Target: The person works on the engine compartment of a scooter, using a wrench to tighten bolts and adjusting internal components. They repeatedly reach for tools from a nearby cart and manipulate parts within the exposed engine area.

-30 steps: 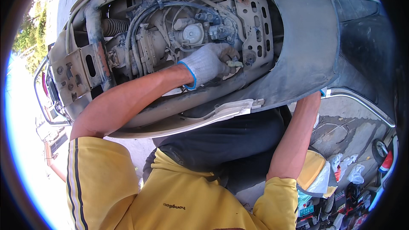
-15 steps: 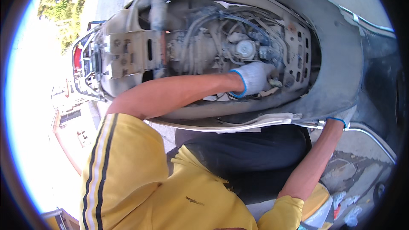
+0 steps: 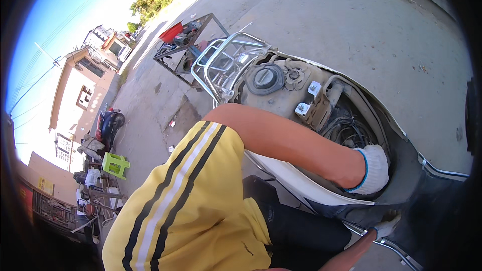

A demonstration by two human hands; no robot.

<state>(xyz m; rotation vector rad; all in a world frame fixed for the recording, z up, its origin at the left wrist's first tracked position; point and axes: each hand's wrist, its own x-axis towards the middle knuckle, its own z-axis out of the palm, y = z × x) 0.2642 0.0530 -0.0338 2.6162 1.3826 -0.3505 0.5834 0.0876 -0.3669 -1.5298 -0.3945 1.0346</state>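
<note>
The scooter (image 3: 288, 175) stands before me with its seat area uncovered, baring the dusty engine bay (image 3: 346, 128) with hoses and cables. My left hand (image 3: 375, 169), in a white knit glove with a blue cuff, reaches down into the front end of this opening. Its fingers are hidden behind the glove's back, so what they touch cannot be seen. Lower right, my right hand (image 3: 387, 224), gloved too, rests with fingers extended on the dark floorboard panel (image 3: 364, 216) beside the chrome side rail (image 3: 396, 252). Nothing shows in it.
Behind the bay are a black fuel cap (image 3: 266, 78), a metal bracket (image 3: 321, 110) and the chrome rear rack (image 3: 226, 62). A metal cart (image 3: 201, 32) holding a red tray (image 3: 171, 32) stands beyond. Farther left are a green stool (image 3: 115, 165) and a parked motorbike (image 3: 108, 126).
My view has swung round and tilted, bringing the fuel cap, cart and street into sight. My left hand now sits nearer the bay's front end. My right hand stays by the side rail.
</note>
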